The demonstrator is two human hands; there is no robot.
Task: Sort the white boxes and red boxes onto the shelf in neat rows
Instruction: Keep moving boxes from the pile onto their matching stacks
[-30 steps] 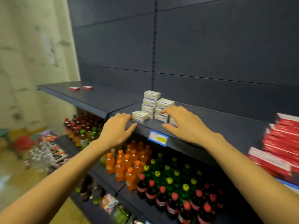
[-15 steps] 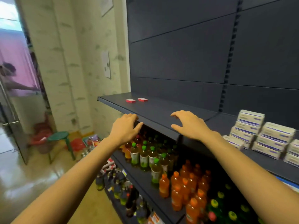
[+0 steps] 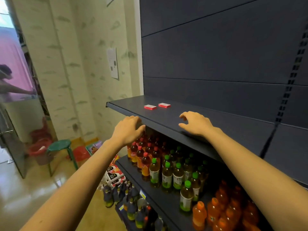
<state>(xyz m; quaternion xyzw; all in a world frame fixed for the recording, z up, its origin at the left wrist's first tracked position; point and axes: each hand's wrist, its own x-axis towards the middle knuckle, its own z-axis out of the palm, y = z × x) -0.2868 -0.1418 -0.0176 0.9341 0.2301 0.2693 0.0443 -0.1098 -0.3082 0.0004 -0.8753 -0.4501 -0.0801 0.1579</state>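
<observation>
Left hand (image 3: 127, 129) and right hand (image 3: 195, 123) (both loose, empty) have shifted nearer the red boxes (image 3: 150, 107).

Dark shelf (image 3: 216, 117) with two red boxes (image 3: 150, 107) (image 3: 164, 105) side by side

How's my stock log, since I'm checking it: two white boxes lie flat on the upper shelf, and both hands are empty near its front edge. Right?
Wrong in one respect: the boxes are red, not white. The head view shows the two lying flat on the shelf, with the left hand and right hand empty near its front edge.
</observation>
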